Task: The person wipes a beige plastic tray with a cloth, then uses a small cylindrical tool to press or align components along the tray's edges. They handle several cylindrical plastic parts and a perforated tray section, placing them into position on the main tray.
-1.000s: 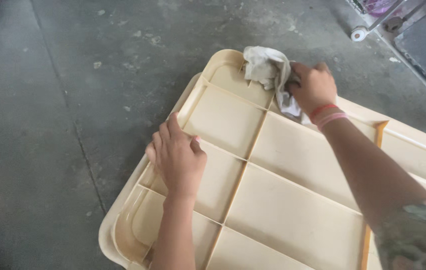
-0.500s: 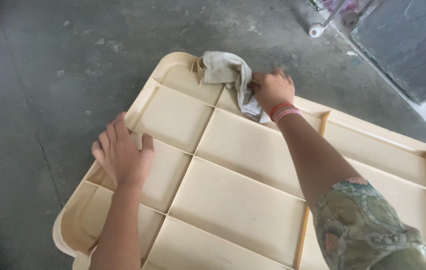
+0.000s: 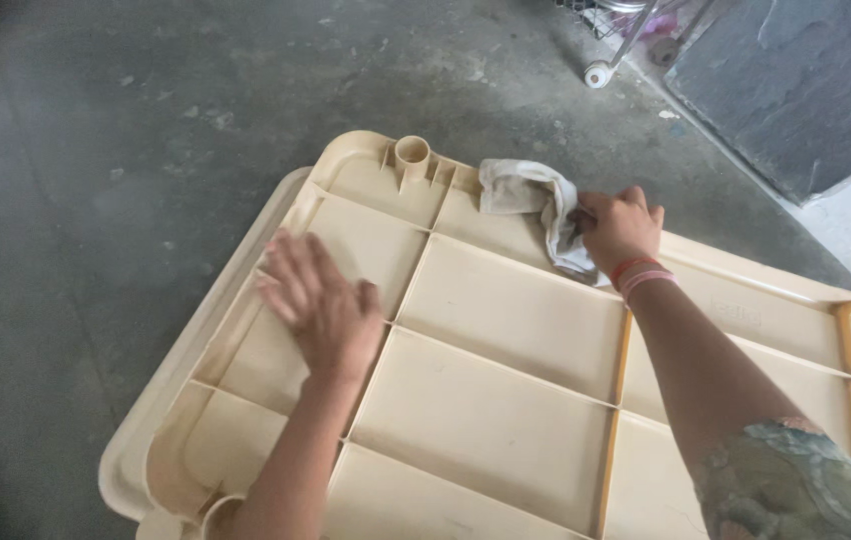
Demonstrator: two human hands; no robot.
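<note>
The right hand (image 3: 618, 228) is closed around a crumpled grey-white cloth (image 3: 531, 200), pressing it on the far edge of the cream ribbed plastic panel (image 3: 506, 400) lying on the grey concrete floor (image 3: 96, 150). The left hand (image 3: 321, 305) rests open and flat, fingers spread, on the panel's left side.

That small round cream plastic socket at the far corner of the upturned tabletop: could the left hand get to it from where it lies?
Probably yes. The left hand lies flat on a panel of the cream plastic tabletop, and only low ribs and bare plastic lie between it and the round socket. The right hand and its grey cloth lie off to the side.
</note>
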